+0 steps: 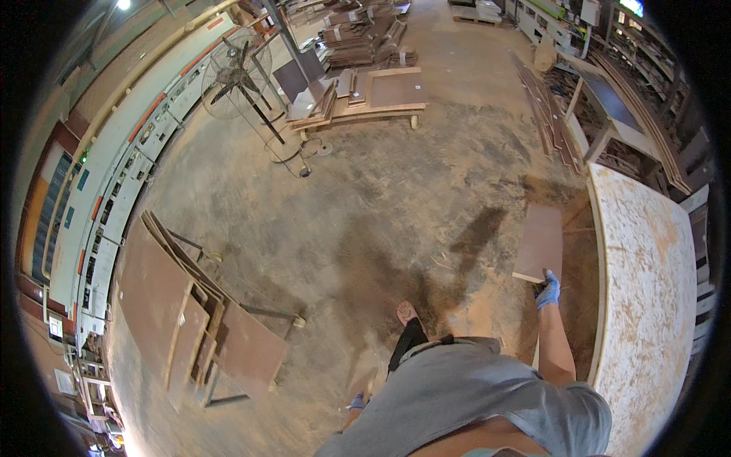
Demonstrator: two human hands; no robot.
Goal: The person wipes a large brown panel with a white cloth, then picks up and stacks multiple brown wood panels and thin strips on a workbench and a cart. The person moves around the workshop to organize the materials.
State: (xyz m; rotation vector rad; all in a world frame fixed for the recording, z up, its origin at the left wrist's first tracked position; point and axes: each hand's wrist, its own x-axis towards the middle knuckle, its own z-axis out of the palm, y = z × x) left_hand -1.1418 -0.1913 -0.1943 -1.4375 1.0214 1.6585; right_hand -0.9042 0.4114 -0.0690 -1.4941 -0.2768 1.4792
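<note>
My right hand point(547, 291), in a blue glove, grips the near edge of a flat brown rectangular board point(542, 240). Its cut edge shows pale along the near side, and the board extends forward from my fingers beside the white table. Low at my left side, by my clothing, a small part of my left hand point(356, 402) shows, also in blue; its fingers are too small and hidden to make out. One bare foot point(406, 312) stands on the floor ahead of me.
A sawdust-covered white table point(643, 282) runs along my right. Brown panels point(164, 305) lean on a rack at left, near a long white machine point(114, 167). Ahead are a pedestal fan point(237, 76) and a low cart of boards point(392, 90). Long strips point(550, 122) lie far right.
</note>
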